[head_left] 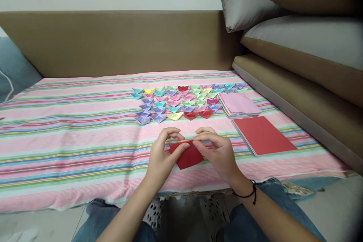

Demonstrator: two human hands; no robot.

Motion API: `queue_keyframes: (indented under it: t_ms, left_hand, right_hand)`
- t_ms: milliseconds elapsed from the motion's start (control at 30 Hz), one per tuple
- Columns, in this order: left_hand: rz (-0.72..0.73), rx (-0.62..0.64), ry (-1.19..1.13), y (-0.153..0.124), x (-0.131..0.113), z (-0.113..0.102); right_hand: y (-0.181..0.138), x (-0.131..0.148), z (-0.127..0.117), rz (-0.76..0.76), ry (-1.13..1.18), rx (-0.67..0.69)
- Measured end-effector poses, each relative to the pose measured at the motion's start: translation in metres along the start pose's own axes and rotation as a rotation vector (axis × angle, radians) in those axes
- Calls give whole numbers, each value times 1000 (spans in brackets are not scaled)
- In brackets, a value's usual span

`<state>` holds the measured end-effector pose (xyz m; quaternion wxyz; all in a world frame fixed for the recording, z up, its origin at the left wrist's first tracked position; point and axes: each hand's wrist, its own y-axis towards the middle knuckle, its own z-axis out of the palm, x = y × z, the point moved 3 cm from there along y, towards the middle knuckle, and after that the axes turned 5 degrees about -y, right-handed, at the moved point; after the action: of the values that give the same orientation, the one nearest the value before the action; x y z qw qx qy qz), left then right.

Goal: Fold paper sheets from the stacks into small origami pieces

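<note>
A folded red paper (pixel 188 157) lies between my hands, just above the striped cloth (pixel 70 143). My left hand (pixel 163 155) pinches its left corner with thumb and fingers. On the right side, my right hand (pixel 217 149) grips the top edge, fingers closed on the fold. Several small folded paper boats (pixel 181 102) in many colours lie in rows farther back on the cloth.
A stack of red sheets (pixel 263 135) and a stack of pink sheets (pixel 239 105) lie to the right. Brown and grey cushions (pixel 306 45) are piled at the right. A brown backboard (pixel 119 41) runs behind the cloth. My knees in jeans (pixel 249 223) are below.
</note>
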<state>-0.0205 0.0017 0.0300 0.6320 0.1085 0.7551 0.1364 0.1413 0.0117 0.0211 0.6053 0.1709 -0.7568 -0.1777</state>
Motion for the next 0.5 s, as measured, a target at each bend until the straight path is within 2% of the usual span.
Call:
queue_keyframes:
  t_ms: [100,167,300,500]
  left_hand:
    - [-208,46,-218,2,9,-2]
    - [-273,29,-262,2,12,-4]
    - [-259,-10,-214,2,12,-6]
    - [-251,-25,-167,3,9,-5]
  right_hand:
    - [0,-11,-2,210,102,-36]
    - [0,-15,-1,319,166,-23]
    - [2,-17,-1,395,225,50]
    - [3,-19,-2,397,249,86]
